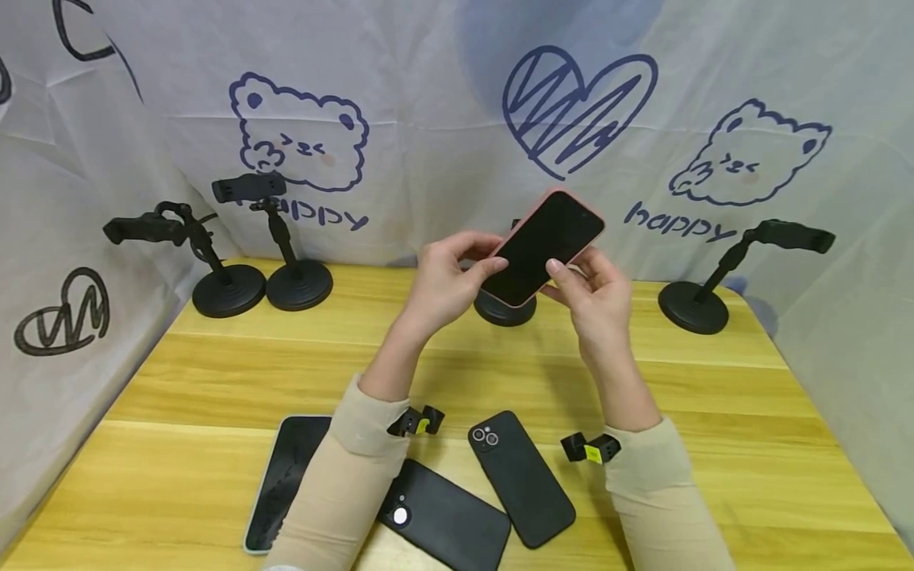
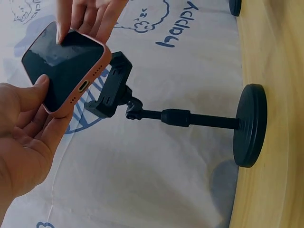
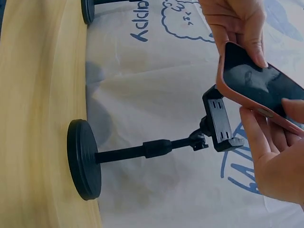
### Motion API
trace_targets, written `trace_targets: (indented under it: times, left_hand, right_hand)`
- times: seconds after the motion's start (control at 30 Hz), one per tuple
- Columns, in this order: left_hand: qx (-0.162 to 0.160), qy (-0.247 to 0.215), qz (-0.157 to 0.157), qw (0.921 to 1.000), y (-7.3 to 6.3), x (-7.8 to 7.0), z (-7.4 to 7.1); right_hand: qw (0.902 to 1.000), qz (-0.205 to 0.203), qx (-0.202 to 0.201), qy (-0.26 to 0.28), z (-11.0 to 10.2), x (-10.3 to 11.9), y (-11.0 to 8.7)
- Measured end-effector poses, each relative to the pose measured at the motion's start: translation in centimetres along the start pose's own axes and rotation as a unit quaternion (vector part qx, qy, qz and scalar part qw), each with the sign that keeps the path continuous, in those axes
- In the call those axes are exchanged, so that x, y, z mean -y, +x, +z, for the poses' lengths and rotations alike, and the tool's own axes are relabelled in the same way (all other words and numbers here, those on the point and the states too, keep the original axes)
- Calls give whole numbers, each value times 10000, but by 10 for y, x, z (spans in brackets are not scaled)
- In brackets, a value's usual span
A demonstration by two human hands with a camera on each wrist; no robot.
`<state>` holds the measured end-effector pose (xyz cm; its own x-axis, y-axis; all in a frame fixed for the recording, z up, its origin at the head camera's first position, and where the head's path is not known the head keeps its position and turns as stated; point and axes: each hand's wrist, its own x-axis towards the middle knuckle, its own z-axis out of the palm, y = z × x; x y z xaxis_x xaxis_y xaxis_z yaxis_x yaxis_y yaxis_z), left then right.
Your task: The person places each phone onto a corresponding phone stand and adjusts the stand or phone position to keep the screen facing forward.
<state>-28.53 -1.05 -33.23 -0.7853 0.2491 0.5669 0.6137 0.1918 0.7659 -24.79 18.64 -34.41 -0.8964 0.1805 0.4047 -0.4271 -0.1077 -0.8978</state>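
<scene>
Pinching a pink-cased phone (image 1: 546, 250) between them above the table (image 1: 557, 365), the left hand (image 1: 448, 277) and right hand (image 1: 600, 301) in the head view each laid a thumb on its dark screen, fingers bent behind. Its long axis slanted from lower left to upper right, screen toward the camera. Black stands (image 1: 227, 292) lined the back of the wood-grain surface, before a pale cloth (image 1: 428, 55) drawn with bears and hearts; three other phones (image 1: 524, 485) lay nearer the person. In the left wrist view, the phone's charging port (image 2: 84, 86) faced lower right, close to a stand's clamp (image 2: 113, 85). In the right wrist view, that end faced lower left, both hands gripping the phone, while the stand's round base (image 3: 84, 159) rested on the table
</scene>
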Motion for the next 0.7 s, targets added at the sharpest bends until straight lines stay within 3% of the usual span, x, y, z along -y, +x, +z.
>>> trace_targets:
  times: [0.13, 0.5, 0.7]
  left_hand:
    - [-114, -66, 24, 9999, 1, 0, 4]
    - [-231, -579, -483, 9969, 9, 6, 3]
    - [-348, -891, -325, 9949, 16, 10, 5]
  right_hand:
    - [9996, 115, 149, -196, 0, 0, 4]
    - [9996, 28, 169, -227, 3, -5, 24]
    - [9997, -252, 37, -10, 3, -4, 34]
